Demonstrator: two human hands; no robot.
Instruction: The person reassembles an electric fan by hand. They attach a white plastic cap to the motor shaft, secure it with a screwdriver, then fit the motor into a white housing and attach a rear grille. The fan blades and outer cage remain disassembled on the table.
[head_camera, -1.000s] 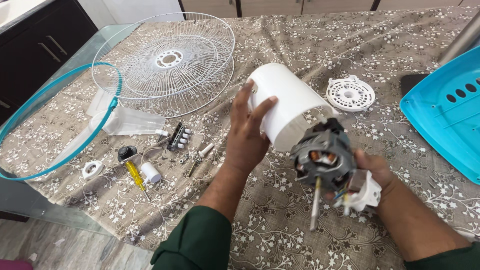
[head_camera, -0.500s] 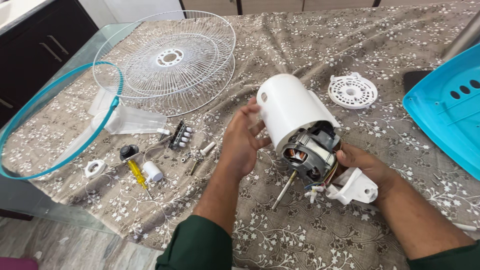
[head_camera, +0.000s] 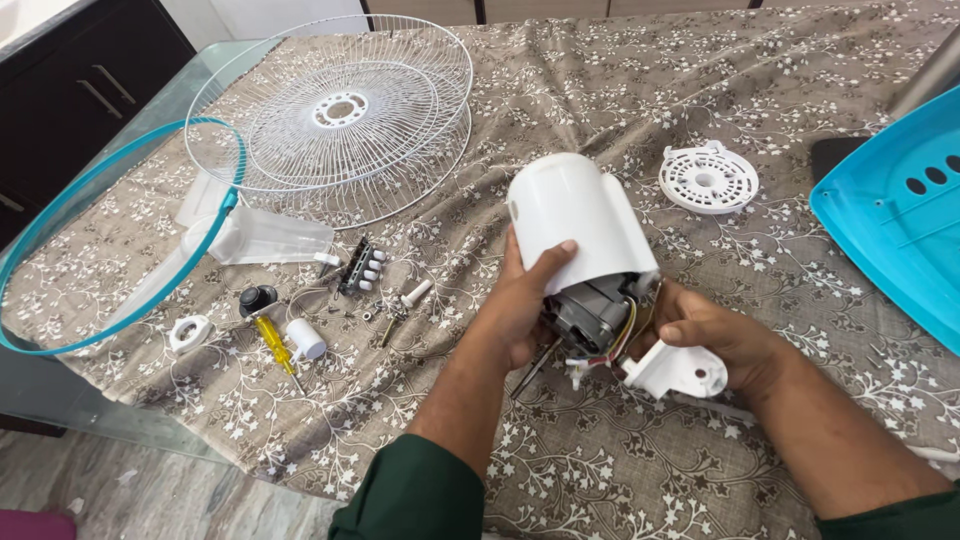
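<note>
Two hands over cloth-covered worktop (head_camera: 600, 470), left hand (head_camera: 525, 305) fingers clasped on white motor cover (head_camera: 575, 220), cover sits over grey motor (head_camera: 588, 312), right hand (head_camera: 715, 340) fingers closed round white bracket (head_camera: 675, 372), wire fan guards (head_camera: 340, 120) well apart, yellow screwdriver (head_camera: 270, 345) near left edge.

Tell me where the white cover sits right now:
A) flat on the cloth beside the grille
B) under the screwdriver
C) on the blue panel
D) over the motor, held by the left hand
D: the white cover sits over the motor, with the left hand gripping its lower edge and the right hand holding the white bracket at the wiring end.
</note>
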